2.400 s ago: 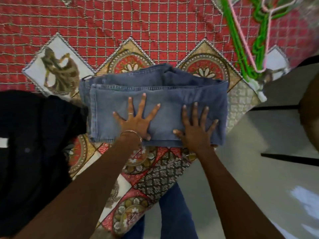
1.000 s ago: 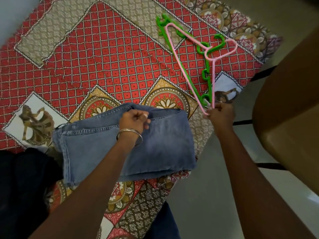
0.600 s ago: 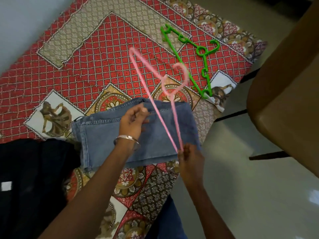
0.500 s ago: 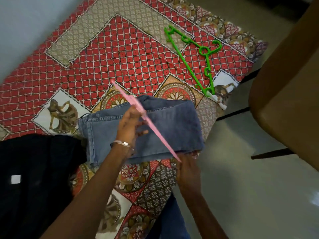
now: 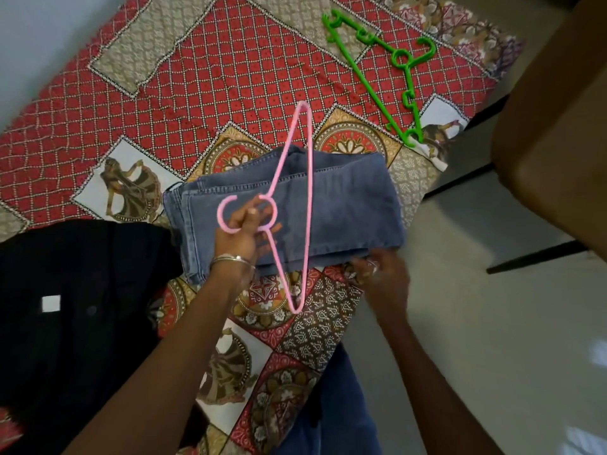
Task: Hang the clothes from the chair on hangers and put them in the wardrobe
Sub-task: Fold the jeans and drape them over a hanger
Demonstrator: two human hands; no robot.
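While my left hand (image 5: pixel 241 236) grips pink hanger (image 5: pixel 307 205) at neck just under hook, hanger hangs above folded jeans (image 5: pixel 341 211). Jeans lie on patterned bedspread (image 5: pixel 213 70), near its edge. My right hand (image 5: pixel 382 274) at jeans' near edge, blurred (cannot tell whether it grips cloth or not). Green hanger (image 5: pixel 377 83) flat on bedspread, well apart. Black garment (image 5: pixel 82 290) just beside jeans, to left. Brown chair (image 5: pixel 555 136) at right.

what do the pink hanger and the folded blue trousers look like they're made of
Pink hanger: probably plastic, a thin, smooth rod in one uniform colour, with a slight sheen. Folded blue trousers: denim by the look, faded matte blue cloth with stitched seams along the edges.
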